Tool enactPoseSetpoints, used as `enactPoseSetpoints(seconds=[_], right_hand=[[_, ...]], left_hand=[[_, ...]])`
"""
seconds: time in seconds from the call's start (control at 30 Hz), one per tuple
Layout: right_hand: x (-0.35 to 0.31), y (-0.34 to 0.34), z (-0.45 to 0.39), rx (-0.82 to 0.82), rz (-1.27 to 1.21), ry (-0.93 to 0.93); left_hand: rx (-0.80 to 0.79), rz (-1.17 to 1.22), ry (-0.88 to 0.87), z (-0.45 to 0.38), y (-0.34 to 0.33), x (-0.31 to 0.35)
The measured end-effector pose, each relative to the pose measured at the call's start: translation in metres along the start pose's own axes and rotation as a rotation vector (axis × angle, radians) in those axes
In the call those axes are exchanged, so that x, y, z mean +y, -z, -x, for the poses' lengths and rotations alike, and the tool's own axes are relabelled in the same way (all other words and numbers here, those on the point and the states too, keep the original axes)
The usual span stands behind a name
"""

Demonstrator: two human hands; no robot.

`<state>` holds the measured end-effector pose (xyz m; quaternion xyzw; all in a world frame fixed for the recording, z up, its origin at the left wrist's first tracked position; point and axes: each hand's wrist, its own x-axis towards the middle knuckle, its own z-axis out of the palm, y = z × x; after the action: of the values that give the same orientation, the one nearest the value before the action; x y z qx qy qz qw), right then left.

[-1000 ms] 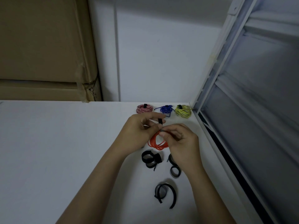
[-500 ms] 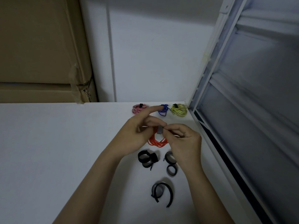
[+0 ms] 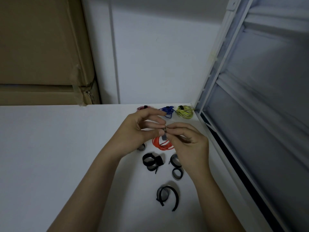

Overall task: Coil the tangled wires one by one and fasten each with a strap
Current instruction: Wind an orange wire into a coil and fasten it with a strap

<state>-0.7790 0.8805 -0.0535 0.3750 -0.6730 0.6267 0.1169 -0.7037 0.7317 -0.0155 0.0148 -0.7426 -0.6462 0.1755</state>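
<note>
An orange wire coil (image 3: 161,144) hangs between my two hands just above the white table (image 3: 50,148). A dark strap (image 3: 164,136) is wrapped over its top. My left hand (image 3: 138,133) pinches the coil and strap from the left, its index finger raised. My right hand (image 3: 187,141) pinches the strap's end from the right. Three strapped coils lie at the back edge: pink (image 3: 141,108), blue (image 3: 168,111) and yellow-green (image 3: 184,111). The pink one is partly hidden behind my left fingers.
Several loose black straps lie near me: a curled cluster (image 3: 152,161), two rings (image 3: 175,166), a small one (image 3: 141,147) by my left wrist and a large open one (image 3: 167,195). Cardboard boxes (image 3: 41,56) stand behind on the left, a window frame (image 3: 217,131) borders the right.
The strap end went from sticking up above the coil to folded down over it. My left index finger lifted, and both hands stayed close together on the orange coil.
</note>
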Motion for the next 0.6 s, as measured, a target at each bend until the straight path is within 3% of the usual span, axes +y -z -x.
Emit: enactPoseSetpoints(seconds=[0.23,0.43,0.6], right_hand=[[0.0021,0.0029,0.0014,-0.088,-0.043,-0.031],[-0.0005,-0.0017,0.0029,-0.048,-0.134,-0.177],[-0.0023,-0.004,0.0009,-0.013,-0.18,-0.19]], left_hand=[[0.05,-0.068,-0.047,-0.001,-0.0008,-0.0045],[0.04,-0.236,-0.05,-0.0007,-0.0055,-0.0064],[0.011,-0.381,0.019,-0.0005,0.0012,-0.0089]])
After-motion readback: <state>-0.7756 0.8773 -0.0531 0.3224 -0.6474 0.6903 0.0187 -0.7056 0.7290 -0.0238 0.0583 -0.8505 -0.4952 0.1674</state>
